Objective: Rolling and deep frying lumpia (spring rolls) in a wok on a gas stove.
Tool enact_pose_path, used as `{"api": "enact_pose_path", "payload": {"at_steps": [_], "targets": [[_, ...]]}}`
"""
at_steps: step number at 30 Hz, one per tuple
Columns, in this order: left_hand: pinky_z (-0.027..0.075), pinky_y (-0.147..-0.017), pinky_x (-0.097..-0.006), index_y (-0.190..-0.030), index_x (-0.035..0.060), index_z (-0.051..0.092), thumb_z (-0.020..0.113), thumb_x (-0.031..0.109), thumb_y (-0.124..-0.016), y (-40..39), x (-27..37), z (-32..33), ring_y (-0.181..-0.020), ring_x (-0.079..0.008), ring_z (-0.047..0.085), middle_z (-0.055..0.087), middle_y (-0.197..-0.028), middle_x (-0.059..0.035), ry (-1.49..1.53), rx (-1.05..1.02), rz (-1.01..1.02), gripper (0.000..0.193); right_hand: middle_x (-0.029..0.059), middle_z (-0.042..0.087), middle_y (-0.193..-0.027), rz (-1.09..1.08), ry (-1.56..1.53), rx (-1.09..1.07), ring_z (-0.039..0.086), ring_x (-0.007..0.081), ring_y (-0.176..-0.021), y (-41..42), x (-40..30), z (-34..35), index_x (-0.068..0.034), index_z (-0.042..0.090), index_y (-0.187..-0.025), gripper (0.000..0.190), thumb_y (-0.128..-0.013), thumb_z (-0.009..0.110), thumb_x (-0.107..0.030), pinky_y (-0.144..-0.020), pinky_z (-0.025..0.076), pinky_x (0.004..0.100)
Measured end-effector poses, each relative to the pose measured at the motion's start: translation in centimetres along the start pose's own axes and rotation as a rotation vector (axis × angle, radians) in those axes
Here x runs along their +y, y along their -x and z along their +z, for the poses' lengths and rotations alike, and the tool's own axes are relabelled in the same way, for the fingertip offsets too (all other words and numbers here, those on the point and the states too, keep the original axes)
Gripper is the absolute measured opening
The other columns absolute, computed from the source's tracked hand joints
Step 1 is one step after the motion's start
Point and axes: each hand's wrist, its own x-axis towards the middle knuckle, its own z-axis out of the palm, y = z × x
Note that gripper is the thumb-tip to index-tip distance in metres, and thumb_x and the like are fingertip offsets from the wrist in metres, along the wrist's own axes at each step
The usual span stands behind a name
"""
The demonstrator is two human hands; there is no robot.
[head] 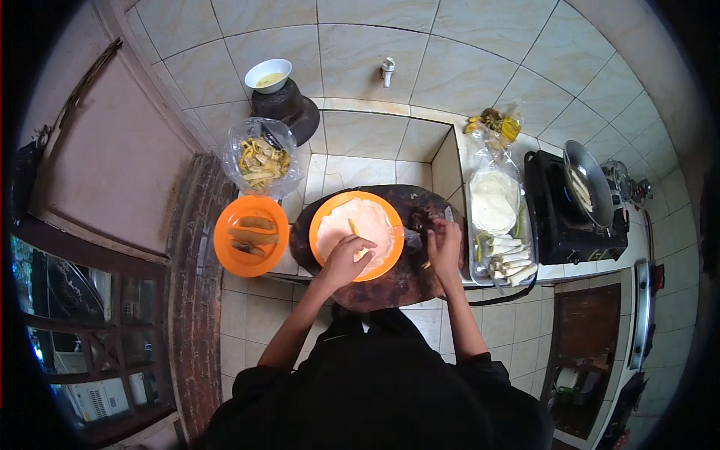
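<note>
A thin round wrapper sheet (332,228) lies flat on an orange plate (398,239), which rests on a dark wooden board (371,298). My left hand (350,259) is over the wrapper, its thumb and fingertips close around a pale yellow piece; whether it grips the piece is unclear. Another yellow strip (353,226) lies on the wrapper just above. At the board's right side, my right hand (445,242) has its fingers bent beside a knife blade (449,214) and some dark brown matter (424,216); what it touches is hidden. A scrap of clear plastic (412,238) lies between plate and hand.
Left are an orange plate (222,253) of brown bananas and a plastic bag (232,163) of peels; behind, a white bowl (251,77). Right stands a tray (472,264) with stacked wrappers (494,205) and white rolls (509,259), then a gas stove (548,225) with a lit burner under a frying pan (599,180).
</note>
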Motion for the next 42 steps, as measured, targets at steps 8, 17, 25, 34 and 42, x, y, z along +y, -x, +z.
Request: {"api": "enact_pose_path", "payload": {"at_steps": [8, 17, 25, 34, 42], "targets": [[0.044, -0.085, -0.0352, -0.099, 0.0032, 0.061, 0.063, 0.024, -0.079, -7.1, -0.6, 5.7, -0.093, -0.0249, 0.058, 0.061, -0.097, -0.0114, 0.003, -0.122, -0.048, 0.029, 0.0140, 0.054, -0.100, -0.087, 0.236, -0.274, 0.049, 0.0343, -0.095, -4.6, 5.8, 0.7, -0.004, 0.056, -0.105, 0.036, -0.070, 0.063, -0.006, -0.085, 0.041, 0.0411], [0.041, -0.089, -0.0363, -0.115, 0.0023, 0.050, 0.064, 0.034, -0.079, -10.9, 0.4, 8.9, -0.097, -0.0275, 0.056, 0.060, -0.099, -0.0126, -0.299, 0.080, 0.022, 0.050, 0.0160, 0.057, -0.084, 0.045, -0.262, -0.340, 0.052, 0.0311, -0.081, -6.3, 3.9, -1.6, -0.001, 0.060, -0.093, 0.017, -0.083, 0.058, -0.015, -0.074, 0.042, 0.0362], [0.046, -0.073, -0.0261, -0.104, -0.0029, 0.052, 0.057, 0.020, -0.088, -10.2, 4.8, 10.2, -0.083, -0.0108, 0.058, 0.062, -0.092, -0.0086, 0.519, -0.052, -0.097, 0.028, 0.0017, 0.056, -0.082, 0.502, -0.891, -0.181, 0.050, 0.0081, -0.075, -7.1, 2.3, -3.4, -0.001, 0.058, -0.094, 0.018, -0.089, 0.056, -0.019, -0.069, 0.041, 0.0221], [0.044, -0.059, -0.0271, -0.101, 0.0014, 0.056, 0.060, 0.013, -0.083, -5.2, 6.4, 8.6, -0.067, -0.0152, 0.055, 0.055, -0.074, -0.0090, 0.115, 0.118, -0.041, 0.021, 0.0018, 0.056, -0.089, 0.777, -1.115, -0.454, 0.054, 0.0088, -0.080, -3.3, -0.4, -0.2, -0.004, 0.050, -0.109, 0.035, -0.080, 0.067, -0.015, -0.071, 0.045, 0.0224], [0.036, -0.089, -0.0414, -0.105, 0.0063, 0.059, 0.067, 0.025, -0.074, 0.6, -0.1, -0.2, -0.098, -0.0278, 0.048, 0.053, -0.106, -0.0104, -0.249, 0.193, -0.175, 0.037, 0.0048, 0.061, -0.095, 0.401, -0.800, -0.914, 0.057, 0.0111, -0.085, -5.4, -1.5, 1.8, -0.001, 0.053, -0.106, 0.037, -0.075, 0.071, -0.012, -0.077, 0.046, 0.0258]]}}
